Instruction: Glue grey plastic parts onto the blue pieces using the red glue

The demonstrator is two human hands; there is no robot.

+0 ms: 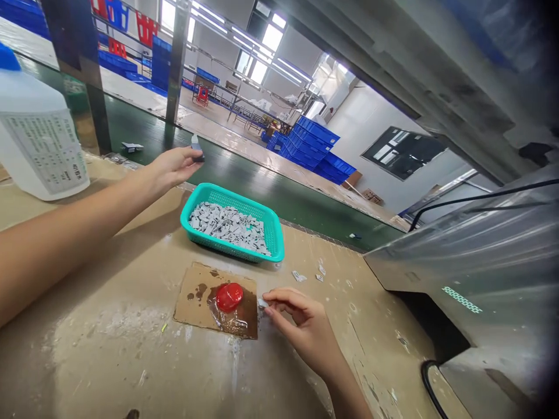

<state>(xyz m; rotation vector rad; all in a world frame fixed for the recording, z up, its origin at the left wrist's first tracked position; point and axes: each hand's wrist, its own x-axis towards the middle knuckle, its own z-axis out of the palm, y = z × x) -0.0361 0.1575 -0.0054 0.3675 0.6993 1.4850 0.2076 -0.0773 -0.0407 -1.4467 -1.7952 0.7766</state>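
Observation:
Over the near edge of the green belt, my left hand (172,166) pinches a small part with a pale tip and a dark lower end (196,146). Down at the bench, my right hand (301,323) holds a small grey plastic piece (262,303) between thumb and fingertips. That piece is beside the right edge of a wet cardboard sheet (187,291). On the cardboard lies a shiny red disc-like thing (229,297) in a wet patch. Behind it stands a teal basket (276,233) holding many small grey pieces (227,227).
Several loose grey pieces (299,276) lie right of the basket. At left stands a white jug (39,134) with a blue cap. The green conveyor belt (305,205) crosses behind the bench and carries small parts (131,146). A metal housing (493,279) borders the right side.

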